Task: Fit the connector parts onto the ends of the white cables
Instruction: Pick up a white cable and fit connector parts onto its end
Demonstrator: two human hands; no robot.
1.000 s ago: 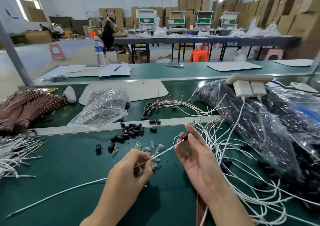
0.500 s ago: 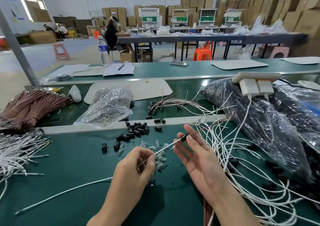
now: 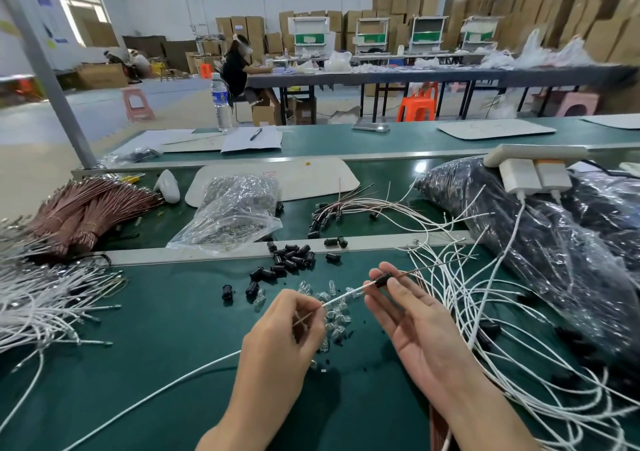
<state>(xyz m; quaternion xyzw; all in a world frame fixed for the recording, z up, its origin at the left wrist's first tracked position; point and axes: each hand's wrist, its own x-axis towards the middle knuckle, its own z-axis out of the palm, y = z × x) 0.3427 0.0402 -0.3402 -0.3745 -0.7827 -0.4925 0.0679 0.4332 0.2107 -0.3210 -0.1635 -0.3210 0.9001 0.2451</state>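
My L hand (image 3: 287,333) pinches the white cable (image 3: 341,299) nr the desk's (image 3: 173,346) front edge, w/ my R hand (image 3: 412,322) just beside, pinching the black connector (image 3: 381,281) on the cable's end.

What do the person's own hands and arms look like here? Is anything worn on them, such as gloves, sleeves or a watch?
Both are bare. The left hand and the right hand have no gloves and no rings that I can see. The left forearm and the right forearm show no sleeve, watch or band down to the picture's lower edge.
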